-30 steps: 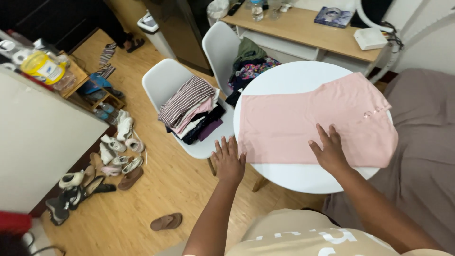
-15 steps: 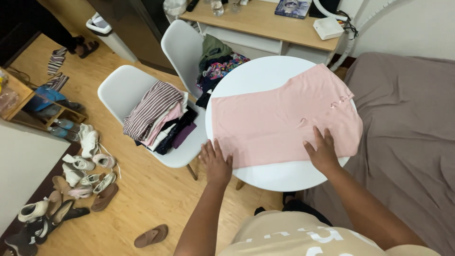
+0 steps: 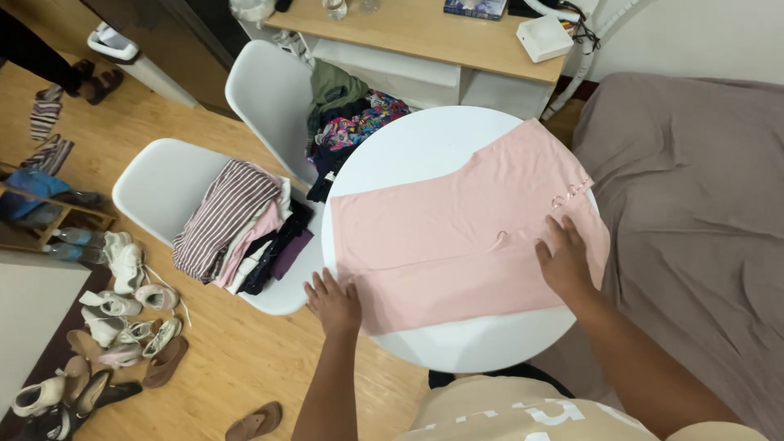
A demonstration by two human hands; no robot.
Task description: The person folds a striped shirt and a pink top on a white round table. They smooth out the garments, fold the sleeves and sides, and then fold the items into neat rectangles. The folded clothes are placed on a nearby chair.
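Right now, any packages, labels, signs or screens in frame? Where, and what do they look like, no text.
Flat white square box: far right end of the light wooden desk, closed.
Dark blue book-like cover: desk's back edge, cut off by the frame; could be a package, cannot tell.
Small pale mark on the pink garment: near the right hand, too small to make out.
No screens or signs visible.

Bright, even indoor light; soft shadows; sharp focus; slight wide-angle edge distortion.

Beige shirt with white print; forearms bare, hands ungloved.
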